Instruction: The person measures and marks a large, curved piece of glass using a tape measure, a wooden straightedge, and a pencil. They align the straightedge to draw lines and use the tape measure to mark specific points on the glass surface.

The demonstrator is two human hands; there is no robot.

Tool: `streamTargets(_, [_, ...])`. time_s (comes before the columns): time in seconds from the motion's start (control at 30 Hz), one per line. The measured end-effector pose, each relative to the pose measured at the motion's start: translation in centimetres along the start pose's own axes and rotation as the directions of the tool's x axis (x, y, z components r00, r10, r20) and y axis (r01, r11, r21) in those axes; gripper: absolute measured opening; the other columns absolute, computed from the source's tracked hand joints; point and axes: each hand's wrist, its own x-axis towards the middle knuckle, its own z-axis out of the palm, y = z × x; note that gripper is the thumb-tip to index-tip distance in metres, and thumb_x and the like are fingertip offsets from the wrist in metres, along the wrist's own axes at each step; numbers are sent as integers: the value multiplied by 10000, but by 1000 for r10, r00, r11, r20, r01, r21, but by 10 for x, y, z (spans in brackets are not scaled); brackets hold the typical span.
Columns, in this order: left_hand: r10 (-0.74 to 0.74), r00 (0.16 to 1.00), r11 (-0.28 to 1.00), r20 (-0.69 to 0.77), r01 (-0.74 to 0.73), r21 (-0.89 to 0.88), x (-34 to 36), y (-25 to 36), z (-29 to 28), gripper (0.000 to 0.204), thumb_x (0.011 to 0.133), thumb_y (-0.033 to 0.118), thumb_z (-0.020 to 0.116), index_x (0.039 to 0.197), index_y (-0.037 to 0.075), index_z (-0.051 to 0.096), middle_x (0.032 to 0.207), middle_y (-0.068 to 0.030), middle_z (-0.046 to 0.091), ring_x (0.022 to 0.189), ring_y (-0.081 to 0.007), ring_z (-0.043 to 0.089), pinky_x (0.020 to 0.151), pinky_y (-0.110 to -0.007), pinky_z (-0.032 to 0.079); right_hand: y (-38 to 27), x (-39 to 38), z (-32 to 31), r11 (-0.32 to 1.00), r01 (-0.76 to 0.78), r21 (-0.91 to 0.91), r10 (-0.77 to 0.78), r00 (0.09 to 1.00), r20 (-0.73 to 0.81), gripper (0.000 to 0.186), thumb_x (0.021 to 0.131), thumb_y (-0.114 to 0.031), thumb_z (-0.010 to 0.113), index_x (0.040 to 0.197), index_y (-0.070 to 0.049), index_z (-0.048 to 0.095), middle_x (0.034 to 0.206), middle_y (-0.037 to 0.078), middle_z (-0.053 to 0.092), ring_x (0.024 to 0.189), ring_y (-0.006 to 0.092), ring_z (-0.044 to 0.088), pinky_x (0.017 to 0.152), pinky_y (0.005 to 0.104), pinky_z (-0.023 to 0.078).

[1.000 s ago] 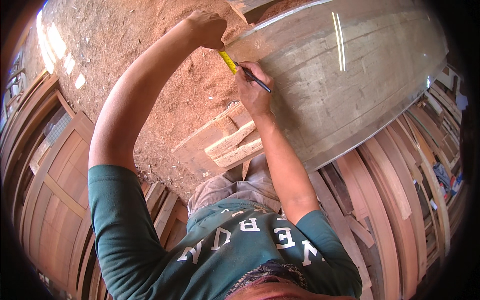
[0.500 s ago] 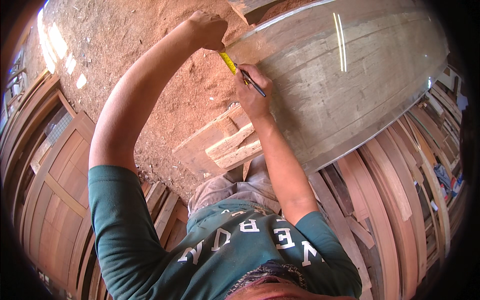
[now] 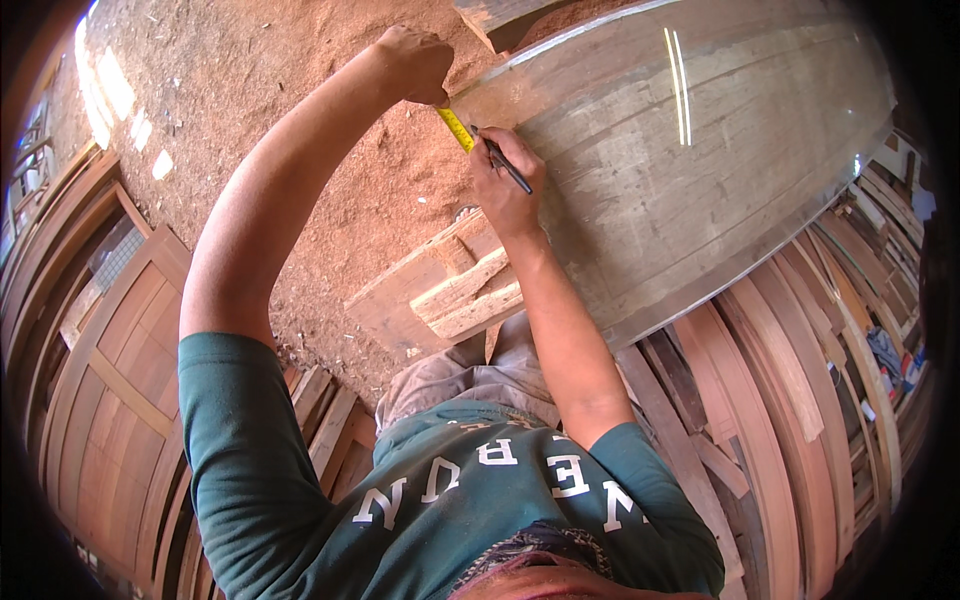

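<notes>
My left hand [image 3: 415, 65] is closed at the far left corner of a large grey-brown panel with a glossy surface [image 3: 690, 170]. From beneath it a short length of yellow tape measure [image 3: 456, 129] runs along the panel's left edge toward my right hand [image 3: 508, 185]. A dark pen [image 3: 508, 167] is gripped in my right hand, its fingers closed and resting beside the tape at that edge. The rest of the tape measure is hidden by the hands.
Wooden pieces [image 3: 465, 290] lie below the panel's near left edge. A block of wood [image 3: 505, 20] juts in at the top. Long boards [image 3: 770, 400] are stacked at right, and panelled wooden doors [image 3: 130, 370] lean at left. Sawdust [image 3: 330, 160] covers the ground.
Both hands stay in nearly the same place. The right fingers have shifted slightly around the pen, and the tape stays stretched between the hands.
</notes>
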Motion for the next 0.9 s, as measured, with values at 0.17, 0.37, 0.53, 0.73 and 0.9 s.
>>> streamTargets(0.17, [-8, 1000, 1000, 17, 8, -12, -4, 2, -5, 394, 787, 446, 832, 944, 88, 791, 919, -70, 769, 889, -246, 745, 758, -396, 590, 1, 0, 1, 1000, 17, -23, -17, 1000, -4, 110, 874, 3, 701, 978, 29, 677, 827, 186, 696, 729, 309, 709, 641, 367, 552])
streamTargets(0.37, [-22, 1000, 1000, 16, 22, -14, -4, 1, -2, 404, 777, 462, 819, 928, 92, 763, 936, -67, 746, 955, -251, 716, 818, -403, 554, 1, -2, 3, 999, 30, -36, -31, 999, -14, 111, 873, 0, 704, 978, 30, 679, 830, 181, 701, 723, 299, 711, 640, 365, 554])
streamTargets(0.53, [-24, 999, 1000, 36, 24, 1, -5, 4, -8, 392, 779, 452, 822, 920, 90, 764, 915, -69, 751, 943, -255, 722, 805, -409, 559, -1, -2, 2, 997, 23, -67, -21, 1000, 18, 104, 876, -6, 704, 971, 26, 678, 820, 178, 698, 710, 283, 707, 632, 362, 549])
streamTargets(0.73, [-21, 1000, 1000, -1, 21, 5, -8, 3, -4, 402, 794, 463, 822, 928, 85, 787, 914, -73, 770, 895, -236, 747, 755, -396, 588, -3, -1, 4, 999, -7, -54, 8, 1000, 5, 89, 854, 1, 702, 941, -1, 683, 814, 202, 690, 735, 353, 706, 618, 391, 554])
streamTargets(0.9, [-44, 998, 999, 48, 45, -20, -17, 5, -2, 399, 824, 483, 800, 892, 93, 757, 821, -56, 735, 792, -226, 705, 677, -379, 545, -3, -3, -7, 985, -150, 87, 149, 989, 20, 109, 880, -21, 704, 981, 14, 686, 808, 178, 689, 716, 250, 699, 637, 349, 551])
